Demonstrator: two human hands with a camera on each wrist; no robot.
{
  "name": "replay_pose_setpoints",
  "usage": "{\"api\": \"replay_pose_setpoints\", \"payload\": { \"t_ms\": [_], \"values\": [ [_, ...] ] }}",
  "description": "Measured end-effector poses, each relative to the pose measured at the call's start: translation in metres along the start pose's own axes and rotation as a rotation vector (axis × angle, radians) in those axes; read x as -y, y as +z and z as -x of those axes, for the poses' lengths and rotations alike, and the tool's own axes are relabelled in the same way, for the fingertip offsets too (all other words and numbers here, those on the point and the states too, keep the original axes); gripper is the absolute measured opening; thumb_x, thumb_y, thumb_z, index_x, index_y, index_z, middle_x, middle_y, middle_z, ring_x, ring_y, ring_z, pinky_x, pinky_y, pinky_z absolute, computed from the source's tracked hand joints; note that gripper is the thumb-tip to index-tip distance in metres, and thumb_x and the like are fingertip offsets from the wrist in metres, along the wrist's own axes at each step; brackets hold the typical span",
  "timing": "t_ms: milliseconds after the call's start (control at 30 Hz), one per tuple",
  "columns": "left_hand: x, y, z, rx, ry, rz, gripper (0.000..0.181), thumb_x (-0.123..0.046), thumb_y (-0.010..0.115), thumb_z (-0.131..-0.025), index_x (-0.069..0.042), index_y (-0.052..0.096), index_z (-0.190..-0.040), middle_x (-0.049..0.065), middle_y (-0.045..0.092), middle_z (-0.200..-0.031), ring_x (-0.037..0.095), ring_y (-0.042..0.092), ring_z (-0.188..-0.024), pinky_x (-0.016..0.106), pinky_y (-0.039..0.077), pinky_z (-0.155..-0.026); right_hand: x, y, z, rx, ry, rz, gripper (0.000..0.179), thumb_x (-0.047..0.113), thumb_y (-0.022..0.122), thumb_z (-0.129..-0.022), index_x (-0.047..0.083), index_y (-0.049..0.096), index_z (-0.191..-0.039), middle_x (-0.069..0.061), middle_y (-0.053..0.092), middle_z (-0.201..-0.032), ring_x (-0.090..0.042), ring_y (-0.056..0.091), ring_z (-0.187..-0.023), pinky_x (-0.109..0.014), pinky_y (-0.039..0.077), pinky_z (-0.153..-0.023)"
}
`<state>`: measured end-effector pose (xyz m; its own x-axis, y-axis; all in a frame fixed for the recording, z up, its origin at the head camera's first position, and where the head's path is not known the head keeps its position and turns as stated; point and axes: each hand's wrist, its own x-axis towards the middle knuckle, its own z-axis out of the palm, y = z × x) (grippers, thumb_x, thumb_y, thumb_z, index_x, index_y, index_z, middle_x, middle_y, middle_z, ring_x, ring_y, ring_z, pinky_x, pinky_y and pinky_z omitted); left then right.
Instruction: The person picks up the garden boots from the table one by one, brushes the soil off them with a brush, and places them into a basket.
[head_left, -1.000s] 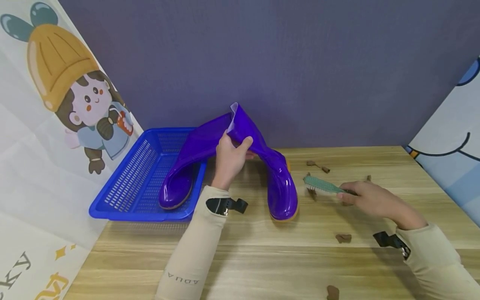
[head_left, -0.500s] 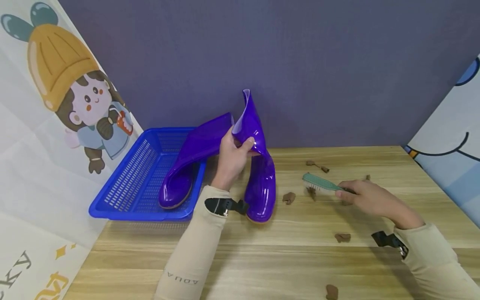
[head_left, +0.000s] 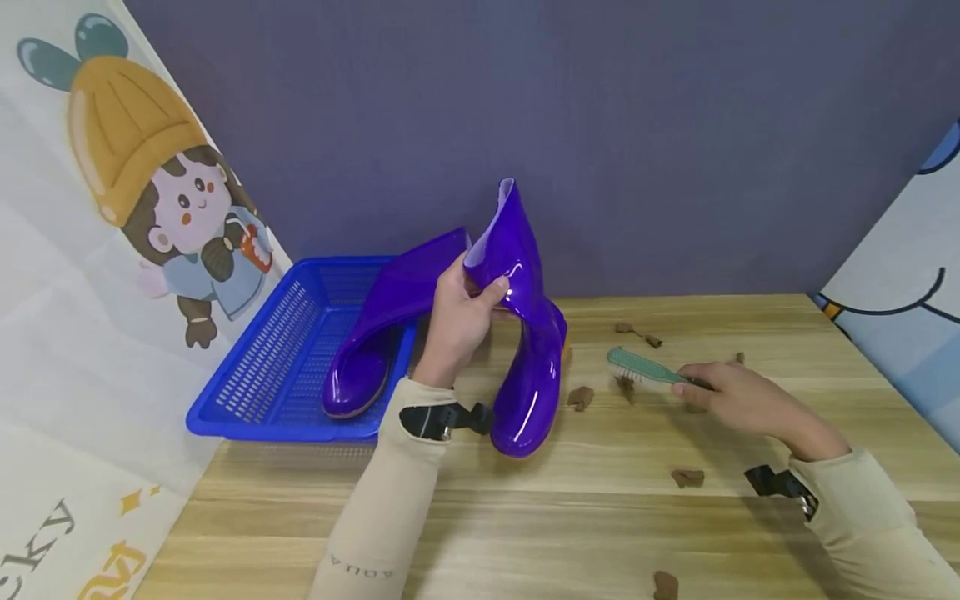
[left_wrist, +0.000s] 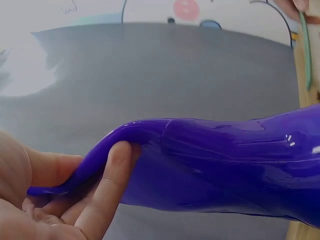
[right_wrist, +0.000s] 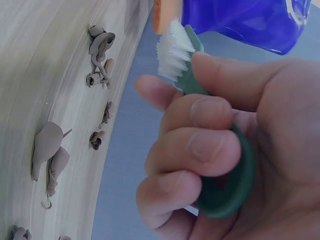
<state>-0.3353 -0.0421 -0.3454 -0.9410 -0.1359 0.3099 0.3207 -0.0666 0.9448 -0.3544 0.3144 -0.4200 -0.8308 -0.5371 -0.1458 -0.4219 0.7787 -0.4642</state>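
A glossy purple rain boot [head_left: 528, 375] hangs from my left hand [head_left: 459, 325], its shaft upright and its toe pointing down toward me. My left thumb and fingers pinch the boot's soft shaft near the top; the left wrist view shows the fingers [left_wrist: 102, 200] against the purple shaft. Farther right, my right hand [head_left: 738, 396] grips the handle of a green brush [head_left: 641, 365], fingers curled round its loop. White bristles [right_wrist: 175, 50] face down over the table, apart from the boot. A second purple boot [head_left: 356, 379] leans in a blue basket [head_left: 262, 431].
Several brown, clay-like scraps lie on the wooden table [head_left: 600, 525], among them one scrap [head_left: 580, 398] beside the boot and another [head_left: 687, 477] nearer me. A grey panel [head_left: 637, 150] rises behind the table. A printed cloth [head_left: 67, 333] borders the left side.
The held boot's foot has swung left and then turned, its opening has risen, and a brown scrap has come into view beside it. My right hand and the brush have barely moved.
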Motion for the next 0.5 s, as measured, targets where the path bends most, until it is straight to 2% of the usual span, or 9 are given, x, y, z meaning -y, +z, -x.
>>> {"api": "replay_pose_setpoints", "payload": {
  "t_ms": [133,267,400,500],
  "values": [
    [-0.011,0.006,0.010,0.024,0.009,0.011,0.041,0.009,0.057,-0.097,0.005,0.053,-0.137,0.030,0.068,-0.112,0.017,0.070,-0.081,0.049,0.064,-0.072,-0.002,0.001,0.000,0.013,-0.004,-0.031,0.055,0.036,0.049,-0.108,-0.008,0.055,-0.139,-0.028,0.064,-0.132,-0.042,0.066,-0.114,-0.060,0.054,-0.090],
    [-0.029,0.004,0.022,0.014,0.066,0.022,0.039,0.008,0.058,-0.097,0.005,0.054,-0.136,0.030,0.068,-0.117,0.017,0.071,-0.088,0.045,0.064,-0.075,-0.003,0.001,0.000,0.009,-0.013,-0.053,0.050,0.036,0.049,-0.108,-0.005,0.058,-0.136,-0.022,0.068,-0.127,-0.036,0.068,-0.110,-0.056,0.056,-0.087],
    [-0.056,-0.004,0.032,-0.013,0.147,0.019,0.040,0.008,0.059,-0.096,0.006,0.055,-0.136,0.029,0.068,-0.119,0.014,0.072,-0.093,0.037,0.063,-0.082,-0.004,0.000,-0.001,-0.007,-0.016,-0.055,0.048,0.035,0.050,-0.108,-0.003,0.060,-0.135,-0.020,0.069,-0.125,-0.035,0.068,-0.110,-0.055,0.056,-0.086],
    [-0.085,-0.015,0.038,-0.033,0.178,0.050,0.038,0.008,0.059,-0.097,0.004,0.055,-0.135,0.023,0.071,-0.112,0.014,0.075,-0.089,0.039,0.064,-0.080,-0.004,-0.001,0.000,-0.006,-0.018,-0.059,0.047,0.035,0.049,-0.108,-0.002,0.061,-0.134,-0.018,0.070,-0.124,-0.031,0.069,-0.108,-0.051,0.057,-0.083]
  ]
}}
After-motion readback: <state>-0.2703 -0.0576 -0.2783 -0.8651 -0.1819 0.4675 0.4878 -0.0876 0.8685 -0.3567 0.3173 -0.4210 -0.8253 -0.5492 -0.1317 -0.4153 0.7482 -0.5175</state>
